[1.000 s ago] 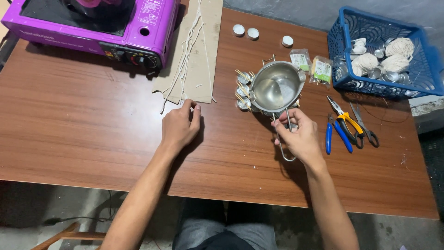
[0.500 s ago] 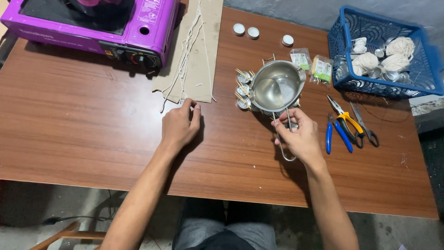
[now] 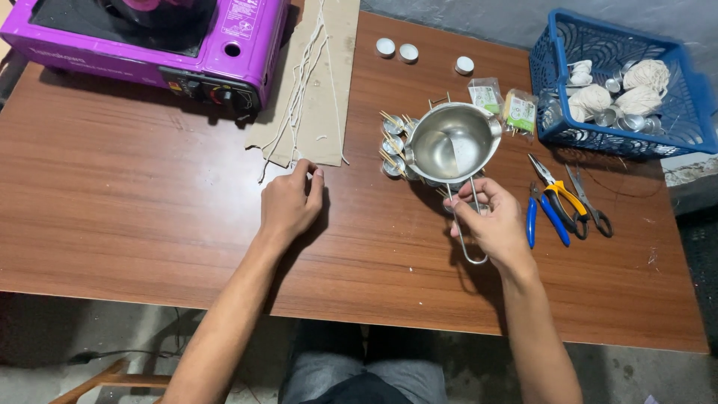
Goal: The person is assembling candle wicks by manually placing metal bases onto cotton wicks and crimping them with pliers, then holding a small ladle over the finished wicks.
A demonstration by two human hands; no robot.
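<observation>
My right hand (image 3: pixel 490 218) grips the wire handle of a small steel melting pot (image 3: pixel 450 144), held over a cluster of small metal cups with wooden sticks (image 3: pixel 392 142). My left hand (image 3: pixel 292 202) rests on the wooden table (image 3: pixel 149 217), its fingertips at the near edge of a cardboard sheet (image 3: pixel 323 82) that carries several white wicks (image 3: pixel 299 90). Whether the fingers pinch a wick is not clear.
A purple portable gas stove (image 3: pixel 149 37) stands at the far left. A blue basket (image 3: pixel 628 82) with string balls and metal cups is at the far right. Pliers and cutters (image 3: pixel 561 203) lie right of my right hand. Three white tealights (image 3: pixel 407 51) and two small packets (image 3: pixel 502 101) sit behind the pot.
</observation>
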